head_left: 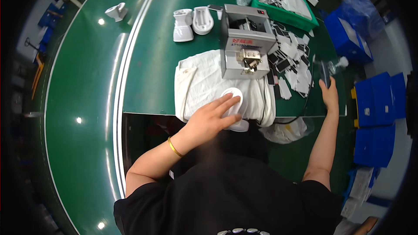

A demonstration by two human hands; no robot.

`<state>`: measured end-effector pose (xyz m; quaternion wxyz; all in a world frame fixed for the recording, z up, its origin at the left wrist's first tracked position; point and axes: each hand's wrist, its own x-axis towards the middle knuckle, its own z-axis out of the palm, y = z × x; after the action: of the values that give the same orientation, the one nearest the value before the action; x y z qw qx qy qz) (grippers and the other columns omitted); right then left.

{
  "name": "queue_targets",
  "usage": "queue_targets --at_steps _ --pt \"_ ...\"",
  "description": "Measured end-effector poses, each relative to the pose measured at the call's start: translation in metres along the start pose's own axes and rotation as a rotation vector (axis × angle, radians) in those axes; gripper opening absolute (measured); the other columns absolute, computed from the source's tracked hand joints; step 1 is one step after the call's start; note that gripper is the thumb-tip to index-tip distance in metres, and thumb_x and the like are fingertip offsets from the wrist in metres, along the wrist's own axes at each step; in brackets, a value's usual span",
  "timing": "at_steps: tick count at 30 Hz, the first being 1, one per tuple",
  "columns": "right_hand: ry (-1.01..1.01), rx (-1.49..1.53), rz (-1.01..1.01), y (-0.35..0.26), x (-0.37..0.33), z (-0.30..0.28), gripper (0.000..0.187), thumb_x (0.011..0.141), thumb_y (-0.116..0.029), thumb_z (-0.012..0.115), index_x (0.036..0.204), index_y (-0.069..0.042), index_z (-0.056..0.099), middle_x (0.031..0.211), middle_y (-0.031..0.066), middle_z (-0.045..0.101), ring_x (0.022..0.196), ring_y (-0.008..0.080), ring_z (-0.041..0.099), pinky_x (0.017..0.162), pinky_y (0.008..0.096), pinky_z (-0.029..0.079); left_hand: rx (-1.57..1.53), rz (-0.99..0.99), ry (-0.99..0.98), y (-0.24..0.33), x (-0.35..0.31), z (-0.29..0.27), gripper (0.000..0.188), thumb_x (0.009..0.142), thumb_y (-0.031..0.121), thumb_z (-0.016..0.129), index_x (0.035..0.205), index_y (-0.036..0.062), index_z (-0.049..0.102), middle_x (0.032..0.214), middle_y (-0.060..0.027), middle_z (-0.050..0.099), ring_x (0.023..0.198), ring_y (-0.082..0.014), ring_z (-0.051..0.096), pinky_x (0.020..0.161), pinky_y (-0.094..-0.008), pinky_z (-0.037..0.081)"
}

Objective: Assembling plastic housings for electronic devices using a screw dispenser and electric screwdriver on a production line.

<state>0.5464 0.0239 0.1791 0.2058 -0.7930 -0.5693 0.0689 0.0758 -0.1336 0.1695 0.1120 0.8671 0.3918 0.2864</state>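
My left hand, a gold bangle at its wrist, lies over a white plastic housing with a rounded end. The fingers and thumb span the housing and hold it at the front edge of a folded white cloth. Well off to the right, my right hand grips a dark, elongated tool; its exact kind does not show clearly. A clear bottle stands just past that tool. Beyond the cloth is a grey metal machine with a small metal fixture on its front.
Black and white strips lie heaped right of the machine. A green bin behind holds more. White plastic housings stand at the back left; another white piece sits farther left. Blue crates stand at the right.
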Motion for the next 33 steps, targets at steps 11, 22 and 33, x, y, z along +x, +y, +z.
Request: queue_targets --at_steps 11,22,33 --pt "0.127 -0.505 0.119 -0.015 0.012 0.028 0.07 0.086 -0.058 0.063 0.145 -0.03 0.038 0.134 0.0156 0.054 0.123 0.0396 0.05 0.094 0.0556 0.046 0.023 -0.765 1.116 -0.188 -0.109 -0.096 0.039 0.079 0.008 0.074 0.113 0.0013 0.057 0.123 -0.0186 0.062 0.095 -0.0219 0.065 0.081 -0.033 0.052" --pt "0.375 0.095 -0.461 -0.099 -0.044 -0.002 0.035 0.09 -0.02 0.07 0.121 -0.004 0.065 0.112 0.0136 0.066 0.109 0.029 0.058 0.097 0.0389 0.042 0.56 -1.599 0.739 -0.262 -0.156 -0.158 0.105 0.06 0.049 0.088 0.136 -0.0067 0.041 0.142 -0.0289 0.043 0.134 -0.0402 0.039 0.111 -0.0501 0.03" --pt "0.213 0.573 -0.889 -0.223 -0.126 0.027 0.014 0.081 0.004 0.07 0.094 0.0 0.069 0.09 0.0092 0.066 0.086 0.0238 0.059 0.079 0.0332 0.047 -0.263 -0.843 0.602 -0.241 0.095 -0.066 0.111 0.071 0.036 0.086 0.151 -0.0023 0.02 0.145 -0.0273 0.044 0.131 -0.0381 0.048 0.104 -0.0409 0.044"
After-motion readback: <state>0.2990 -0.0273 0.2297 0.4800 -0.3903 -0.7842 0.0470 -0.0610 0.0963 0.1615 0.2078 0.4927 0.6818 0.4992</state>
